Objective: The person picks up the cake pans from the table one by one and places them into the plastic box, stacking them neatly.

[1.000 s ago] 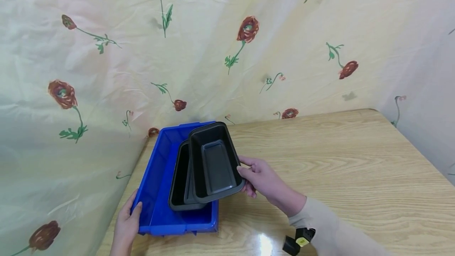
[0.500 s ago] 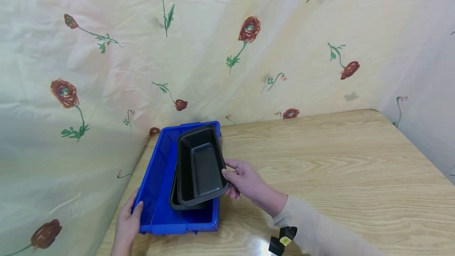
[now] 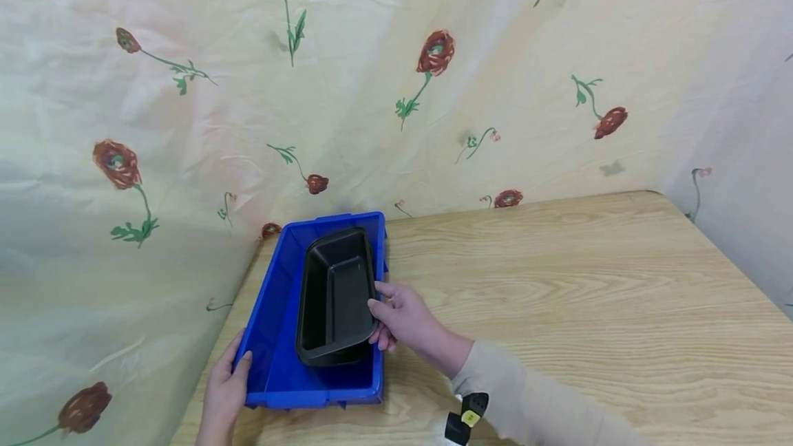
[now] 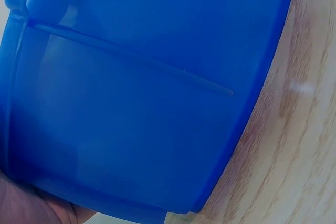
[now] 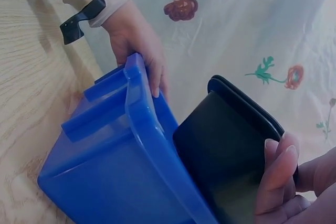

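Observation:
A black loaf pan (image 3: 350,298) tilts inside the blue plastic bin (image 3: 275,360), at the bin's right side. My right hand (image 3: 409,322) pinches its right rim between thumb and fingers. In the right wrist view the pan's outer wall (image 5: 226,145) shows just past the bin's rim. A second dark pan lies beneath, almost wholly hidden. My left hand (image 3: 223,387) grips the bin's left wall near its front corner, thumb on the inner side. The left wrist view shows the bin's blue side up close and part of that hand (image 4: 31,203).
The bin stands at the left end of a wood-grain table (image 3: 557,301). A flowered sheet (image 3: 359,74) hangs behind and to the left. A black wrist-worn device (image 3: 467,418) sits at the right sleeve.
My right hand has moved left and down with the loaf pan, bringing it over the lower pan inside the bin. The left hand still holds the bin.

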Available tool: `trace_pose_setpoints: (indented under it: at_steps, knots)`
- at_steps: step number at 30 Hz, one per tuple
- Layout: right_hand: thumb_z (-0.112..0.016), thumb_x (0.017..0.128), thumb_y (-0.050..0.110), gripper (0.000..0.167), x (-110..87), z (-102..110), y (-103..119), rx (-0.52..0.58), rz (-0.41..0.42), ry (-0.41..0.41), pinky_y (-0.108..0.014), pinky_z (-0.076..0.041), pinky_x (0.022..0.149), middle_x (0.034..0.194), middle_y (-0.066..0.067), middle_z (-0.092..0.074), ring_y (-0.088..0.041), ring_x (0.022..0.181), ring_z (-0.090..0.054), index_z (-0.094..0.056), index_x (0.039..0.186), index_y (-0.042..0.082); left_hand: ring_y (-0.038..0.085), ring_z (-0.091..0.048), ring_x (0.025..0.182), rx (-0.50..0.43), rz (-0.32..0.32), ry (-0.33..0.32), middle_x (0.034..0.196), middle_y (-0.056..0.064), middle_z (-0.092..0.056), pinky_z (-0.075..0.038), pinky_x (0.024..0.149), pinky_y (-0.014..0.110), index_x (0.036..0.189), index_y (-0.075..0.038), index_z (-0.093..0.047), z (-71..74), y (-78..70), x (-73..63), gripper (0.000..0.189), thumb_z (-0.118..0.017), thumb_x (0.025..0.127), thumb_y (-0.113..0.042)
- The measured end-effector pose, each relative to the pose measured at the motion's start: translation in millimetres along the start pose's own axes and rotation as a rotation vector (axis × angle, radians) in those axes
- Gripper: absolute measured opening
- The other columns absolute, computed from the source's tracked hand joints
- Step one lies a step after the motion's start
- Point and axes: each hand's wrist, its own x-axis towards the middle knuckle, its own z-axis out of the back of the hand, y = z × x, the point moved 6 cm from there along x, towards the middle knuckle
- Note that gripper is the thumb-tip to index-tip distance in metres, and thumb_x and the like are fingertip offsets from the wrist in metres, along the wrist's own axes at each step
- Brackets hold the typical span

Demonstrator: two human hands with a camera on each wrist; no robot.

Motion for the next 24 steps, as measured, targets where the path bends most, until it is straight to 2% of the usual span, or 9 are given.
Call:
trace_pose_setpoints:
  at_steps: [11,17,24]
  knots:
    - [-0.047,0.103,0.007,0.059,9.6,-7.6,-12.4,-0.004,-0.032,-0.037,-0.020,-0.046,0.037,0.058,-0.010,-0.065,-0.007,0.039,-0.054,-0.017,0.148,-0.015,0.047,-0.017,0.142,-0.002,0.004,0.014,0.158,0.025,-0.015,-0.022,0.111,0.063,0.157,-0.008,-0.016,-1.4,2.0,0.6,0.055,-0.036,0.107,-0.016]
    - [-0.047,0.103,0.007,0.059,13.1,-10.0,-20.0,-0.041,-0.035,-0.038,-0.021,-0.047,0.038,0.058,-0.011,-0.065,-0.008,0.040,-0.055,-0.017,0.148,-0.015,0.047,-0.016,0.143,-0.008,-0.002,0.009,0.159,0.024,-0.015,-0.021,0.111,0.062,0.157,-0.008,-0.016,-1.1,1.9,0.0,0.055,-0.036,0.106,-0.016]
    - [-0.050,0.102,0.010,0.063,16.2,-10.0,-25.6,-0.108,-0.083,-0.018,-0.020,-0.046,0.037,0.067,-0.013,-0.069,-0.008,0.038,-0.054,-0.016,0.151,-0.010,0.046,-0.015,0.143,-0.004,-0.002,0.004,0.159,0.023,-0.015,-0.021,0.112,0.062,0.157,-0.009,-0.016,0.0,1.8,-0.4,0.055,-0.037,0.106,-0.017]
